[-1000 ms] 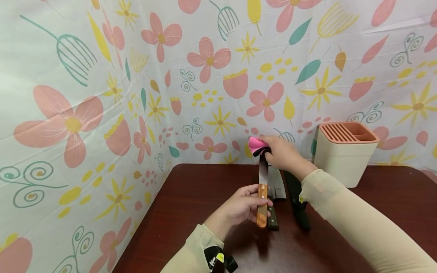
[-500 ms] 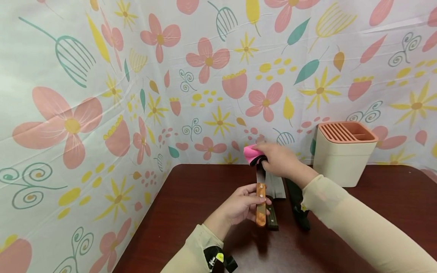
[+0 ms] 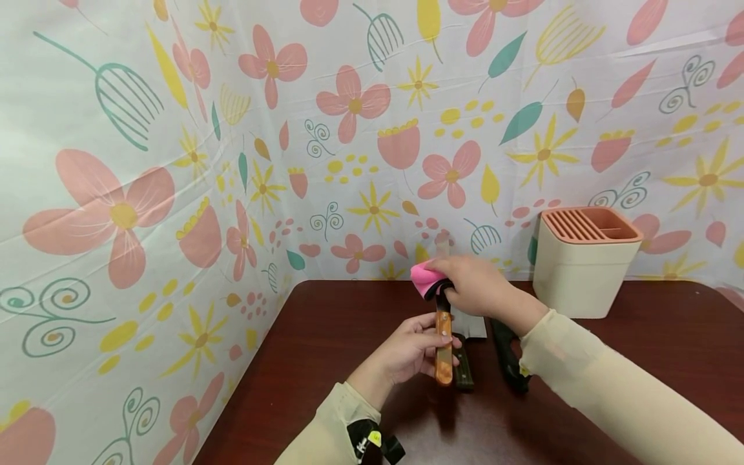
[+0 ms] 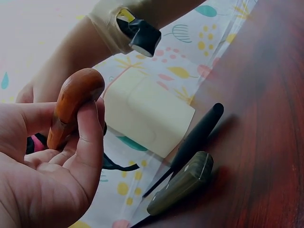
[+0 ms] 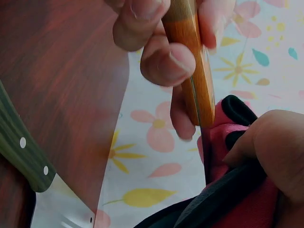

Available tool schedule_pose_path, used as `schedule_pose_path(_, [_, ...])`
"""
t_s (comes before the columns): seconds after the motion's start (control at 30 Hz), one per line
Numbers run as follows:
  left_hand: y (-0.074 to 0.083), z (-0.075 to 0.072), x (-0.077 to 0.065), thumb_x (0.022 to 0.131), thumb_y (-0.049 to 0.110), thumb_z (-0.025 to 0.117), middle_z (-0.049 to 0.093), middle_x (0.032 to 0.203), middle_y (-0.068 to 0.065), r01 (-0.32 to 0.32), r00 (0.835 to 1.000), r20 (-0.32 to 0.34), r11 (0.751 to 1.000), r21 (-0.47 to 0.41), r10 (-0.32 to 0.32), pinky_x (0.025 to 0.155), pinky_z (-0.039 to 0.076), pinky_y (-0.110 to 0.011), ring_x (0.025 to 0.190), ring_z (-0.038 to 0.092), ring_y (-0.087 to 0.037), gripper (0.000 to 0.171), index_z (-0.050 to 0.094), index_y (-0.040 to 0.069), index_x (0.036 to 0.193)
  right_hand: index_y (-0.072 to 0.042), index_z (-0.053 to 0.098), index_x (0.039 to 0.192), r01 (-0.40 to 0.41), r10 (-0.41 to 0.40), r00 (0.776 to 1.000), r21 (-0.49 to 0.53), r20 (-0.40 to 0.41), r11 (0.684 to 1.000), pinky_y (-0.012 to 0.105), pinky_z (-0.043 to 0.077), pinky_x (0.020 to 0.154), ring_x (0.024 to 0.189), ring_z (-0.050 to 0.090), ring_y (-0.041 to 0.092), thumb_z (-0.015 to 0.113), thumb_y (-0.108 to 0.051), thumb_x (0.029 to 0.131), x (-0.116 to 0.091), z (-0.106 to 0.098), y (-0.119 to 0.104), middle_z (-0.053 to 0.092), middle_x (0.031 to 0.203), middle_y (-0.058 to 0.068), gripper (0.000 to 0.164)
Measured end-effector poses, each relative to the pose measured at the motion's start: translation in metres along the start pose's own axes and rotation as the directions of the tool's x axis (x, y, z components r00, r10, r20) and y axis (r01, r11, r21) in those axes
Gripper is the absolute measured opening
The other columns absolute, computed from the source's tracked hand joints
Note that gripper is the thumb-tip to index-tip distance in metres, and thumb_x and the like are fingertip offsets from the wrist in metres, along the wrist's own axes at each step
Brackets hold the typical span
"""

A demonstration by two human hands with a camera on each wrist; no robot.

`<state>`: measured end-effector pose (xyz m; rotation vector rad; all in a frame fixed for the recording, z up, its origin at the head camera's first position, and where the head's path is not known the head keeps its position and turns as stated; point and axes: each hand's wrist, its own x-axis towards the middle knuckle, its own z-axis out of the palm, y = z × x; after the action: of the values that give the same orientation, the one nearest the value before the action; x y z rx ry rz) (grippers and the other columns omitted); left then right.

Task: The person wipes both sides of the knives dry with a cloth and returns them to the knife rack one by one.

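My left hand (image 3: 403, 350) pinches the orange-brown wooden handle of a knife (image 3: 444, 374), its blade pointing up and away from me. My right hand (image 3: 479, 289) holds a pink cloth with black edging (image 3: 423, 278) wrapped about the blade, close above the handle. In the right wrist view, the dark cloth edge (image 5: 218, 192) folds around the thin blade and hides most of it. A cleaver with a dark green handle (image 3: 463, 371) lies on the table just behind the held knife. Beside it, partly under my right forearm, is a black-handled knife (image 3: 511, 365).
A cream knife holder with a slotted orange top (image 3: 587, 278) stands at the back right of the dark red wooden table (image 3: 325, 336). Flower-patterned sheeting (image 3: 360, 161) hangs behind and to the left.
My right hand and the pink cloth have slid down the blade toward the handle, and the upper blade now shows above the hand. My left hand keeps its hold on the handle.
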<state>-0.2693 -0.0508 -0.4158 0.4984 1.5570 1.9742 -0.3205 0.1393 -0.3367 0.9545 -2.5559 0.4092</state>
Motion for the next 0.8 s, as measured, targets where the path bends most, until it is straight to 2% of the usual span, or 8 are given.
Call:
schedule_pose_path(0.23, [0.002,0.000,-0.002,0.101,0.010,0.059,0.073,0.099,0.001,0.001,1.000,-0.008,1.000,0.009,-0.001,0.061,0.061,-0.036,0.080,0.074,-0.016,0.042,0.055,0.015,0.142,-0.015,0.066,0.137,-0.005,0.004,1.000,0.059,0.019,0.998,0.038,0.054,0.082,0.105,0.069,0.021,0.064,0.000,0.084,-0.012,-0.002,-0.007,0.073,0.126,0.003,0.054])
schedule_pose_path(0.4, [0.002,-0.001,-0.002,0.101,0.010,0.058,0.073,0.099,0.000,-0.002,1.000,-0.011,1.000,0.016,0.002,0.061,0.061,-0.036,0.080,0.074,-0.016,0.040,0.055,0.012,0.141,-0.017,0.066,0.135,0.009,-0.010,1.000,0.079,0.019,0.997,0.034,0.051,0.074,0.096,0.067,0.017,0.062,0.002,0.083,-0.019,-0.002,-0.009,0.074,0.123,0.001,0.056])
schedule_pose_path(0.63, [0.002,0.000,-0.003,0.102,0.009,0.058,0.073,0.096,0.000,-0.001,1.000,-0.006,1.000,0.012,0.001,0.061,0.062,-0.035,0.078,0.075,-0.016,0.036,0.059,0.007,0.137,-0.011,0.067,0.134,0.044,-0.046,0.999,0.121,0.015,0.992,0.043,0.056,0.084,0.103,0.069,0.022,0.062,0.002,0.084,-0.029,-0.003,-0.013,0.075,0.120,0.004,0.052])
schedule_pose_path(0.8, [0.003,0.001,-0.004,0.102,0.010,0.059,0.073,0.094,0.002,-0.007,1.000,-0.019,1.000,0.026,0.007,0.060,0.062,-0.034,0.078,0.074,-0.016,0.037,0.059,0.007,0.138,-0.014,0.065,0.136,0.028,-0.034,0.999,0.217,0.021,0.976,0.032,0.048,0.078,0.089,0.059,0.014,0.060,0.003,0.084,-0.036,-0.007,-0.015,0.074,0.119,0.000,0.056])
